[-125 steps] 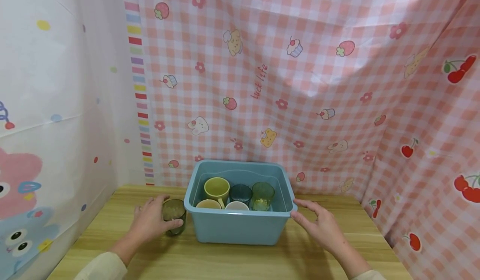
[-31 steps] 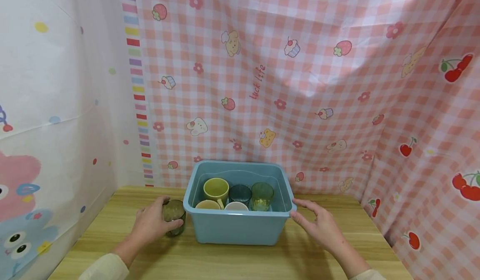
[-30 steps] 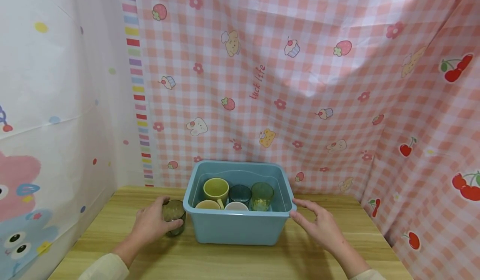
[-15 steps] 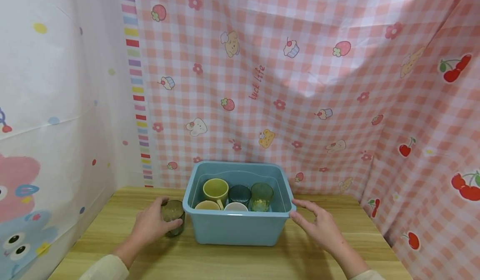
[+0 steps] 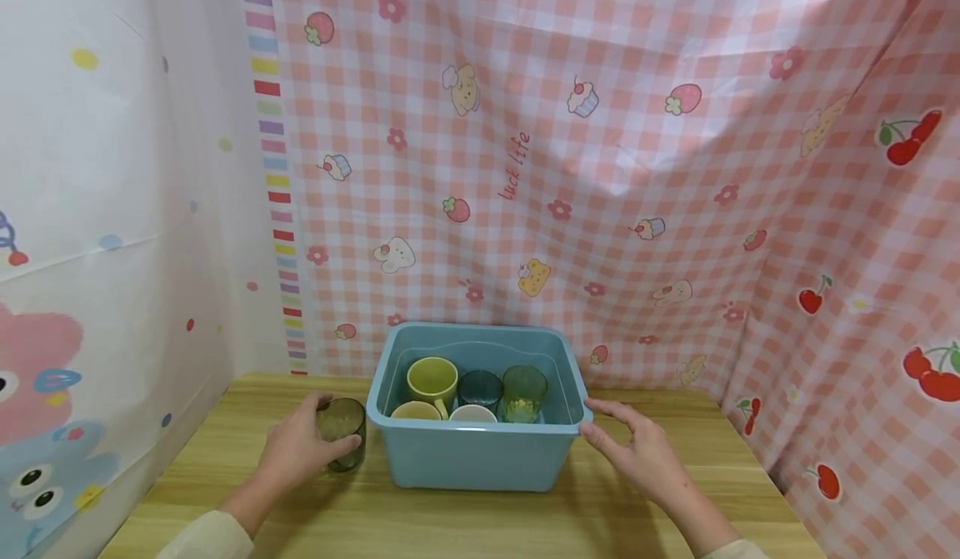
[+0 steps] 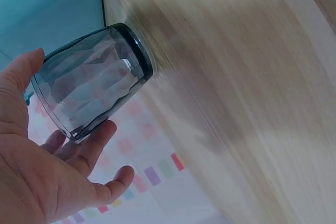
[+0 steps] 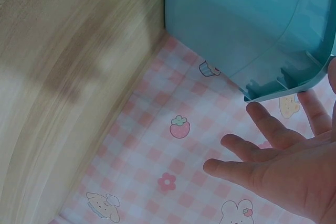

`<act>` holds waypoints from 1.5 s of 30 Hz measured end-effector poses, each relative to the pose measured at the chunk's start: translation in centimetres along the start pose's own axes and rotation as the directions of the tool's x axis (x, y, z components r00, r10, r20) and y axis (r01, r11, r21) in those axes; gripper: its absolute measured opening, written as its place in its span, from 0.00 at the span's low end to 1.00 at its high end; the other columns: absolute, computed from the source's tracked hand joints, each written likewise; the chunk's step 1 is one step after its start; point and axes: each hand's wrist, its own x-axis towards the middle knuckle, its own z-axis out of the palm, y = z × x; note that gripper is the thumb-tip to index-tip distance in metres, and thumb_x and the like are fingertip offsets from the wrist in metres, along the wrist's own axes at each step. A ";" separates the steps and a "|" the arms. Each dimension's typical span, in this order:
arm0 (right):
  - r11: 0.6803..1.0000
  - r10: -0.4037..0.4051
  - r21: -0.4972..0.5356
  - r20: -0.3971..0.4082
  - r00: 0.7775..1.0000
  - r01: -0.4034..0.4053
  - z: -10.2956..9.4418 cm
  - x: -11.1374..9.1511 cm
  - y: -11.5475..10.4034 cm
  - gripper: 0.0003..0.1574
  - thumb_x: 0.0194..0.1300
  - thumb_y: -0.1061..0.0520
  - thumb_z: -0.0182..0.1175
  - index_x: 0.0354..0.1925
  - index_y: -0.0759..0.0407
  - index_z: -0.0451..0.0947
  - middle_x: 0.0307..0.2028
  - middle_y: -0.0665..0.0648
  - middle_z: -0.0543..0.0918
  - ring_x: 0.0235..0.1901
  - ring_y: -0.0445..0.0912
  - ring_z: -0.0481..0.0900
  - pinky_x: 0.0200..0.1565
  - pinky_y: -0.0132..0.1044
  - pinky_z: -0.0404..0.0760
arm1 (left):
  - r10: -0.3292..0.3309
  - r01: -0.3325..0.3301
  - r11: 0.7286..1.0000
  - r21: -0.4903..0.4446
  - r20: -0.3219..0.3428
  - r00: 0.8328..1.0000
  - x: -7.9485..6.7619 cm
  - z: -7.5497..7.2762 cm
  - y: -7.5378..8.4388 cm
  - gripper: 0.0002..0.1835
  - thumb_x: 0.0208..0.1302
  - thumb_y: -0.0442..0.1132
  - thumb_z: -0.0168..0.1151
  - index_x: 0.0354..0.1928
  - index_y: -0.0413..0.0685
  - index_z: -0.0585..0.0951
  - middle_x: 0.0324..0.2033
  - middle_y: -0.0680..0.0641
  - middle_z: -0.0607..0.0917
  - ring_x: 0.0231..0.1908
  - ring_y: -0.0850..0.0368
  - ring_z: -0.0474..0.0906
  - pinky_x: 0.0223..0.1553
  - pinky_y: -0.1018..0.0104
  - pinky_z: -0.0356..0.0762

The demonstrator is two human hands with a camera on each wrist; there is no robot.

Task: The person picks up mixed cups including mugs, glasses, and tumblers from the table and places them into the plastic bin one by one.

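Observation:
My left hand (image 5: pixel 296 451) grips a dark tinted drinking glass (image 5: pixel 343 434) between thumb and fingers, just left of the blue plastic bin (image 5: pixel 480 463). In the left wrist view the glass (image 6: pixel 94 80) shows faceted sides, its base close to the table. My right hand (image 5: pixel 637 446) is at the bin's right front corner, thumb and forefinger at the rim and the others spread. Inside the bin stand a yellow-green mug (image 5: pixel 432 380), a pale yellow mug (image 5: pixel 416 411), a white cup (image 5: pixel 473 413), a dark teal glass (image 5: pixel 481 389) and a green glass (image 5: pixel 524 392).
The wooden table (image 5: pixel 450 521) reaches back to a pink checked curtain (image 5: pixel 510 167) right behind the bin. A white printed curtain (image 5: pixel 150 234) closes off the left side, and a cherry-patterned cloth (image 5: pixel 862 334) hangs at the right.
The glass in my left hand has shifted slightly left, away from the bin's side. My right hand and the bin keep their places.

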 end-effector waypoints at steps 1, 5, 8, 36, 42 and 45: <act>1.000 0.002 -0.002 0.001 1.000 -0.002 0.0 0.0 0.0 0.32 0.74 0.36 0.67 0.69 0.45 0.81 0.68 0.58 0.84 0.52 0.53 0.85 0.57 0.56 0.85 | -0.002 0.002 1.000 -0.001 0.000 1.000 0.0 0.0 0.0 0.51 0.60 0.61 0.78 0.73 0.33 0.68 0.70 0.29 0.78 0.66 0.26 0.77 0.65 0.23 0.70; 1.000 0.014 -0.007 0.003 1.000 -0.014 0.1 0.1 0.1 0.32 0.73 0.36 0.67 0.69 0.44 0.82 0.68 0.56 0.84 0.43 0.46 0.80 0.55 0.50 0.83 | -0.017 0.017 1.000 -0.009 0.002 1.000 -0.2 -0.3 -0.1 0.51 0.61 0.61 0.77 0.74 0.33 0.68 0.70 0.29 0.77 0.66 0.25 0.77 0.63 0.26 0.74; 1.000 0.012 -0.009 0.005 1.000 -0.012 0.2 0.1 0.1 0.32 0.73 0.36 0.67 0.69 0.45 0.82 0.68 0.57 0.84 0.47 0.47 0.79 0.55 0.49 0.83 | -0.028 0.029 0.999 -0.014 0.004 1.000 -0.3 -0.6 -0.1 0.51 0.61 0.61 0.77 0.75 0.34 0.67 0.71 0.29 0.77 0.66 0.25 0.76 0.63 0.28 0.75; 0.999 0.034 0.008 0.028 0.999 -0.035 0.1 0.0 0.0 0.32 0.74 0.36 0.66 0.70 0.45 0.80 0.70 0.60 0.82 0.32 0.41 0.75 0.44 0.38 0.78 | -0.053 0.053 0.999 0.000 -0.016 0.998 -1.7 -4.2 -2.0 0.57 0.61 0.67 0.75 0.76 0.32 0.65 0.72 0.27 0.74 0.58 0.30 0.82 0.51 0.37 0.84; 0.999 0.034 0.012 0.024 0.999 -0.034 0.1 0.1 0.0 0.32 0.74 0.36 0.67 0.70 0.44 0.80 0.70 0.60 0.82 0.36 0.42 0.78 0.44 0.38 0.80 | -0.054 0.054 0.999 -0.009 -0.018 0.998 -2.0 -4.8 -2.4 0.56 0.61 0.67 0.75 0.76 0.32 0.65 0.72 0.26 0.73 0.59 0.28 0.82 0.51 0.37 0.84; 0.998 0.054 0.043 0.038 0.998 -0.055 0.1 0.1 0.0 0.33 0.73 0.36 0.67 0.70 0.44 0.80 0.70 0.61 0.81 0.19 0.38 0.63 0.31 0.35 0.77 | -0.056 0.056 0.998 -0.009 -0.019 0.998 -2.1 -5.1 -2.4 0.57 0.61 0.68 0.75 0.76 0.32 0.65 0.72 0.26 0.73 0.60 0.27 0.81 0.53 0.36 0.83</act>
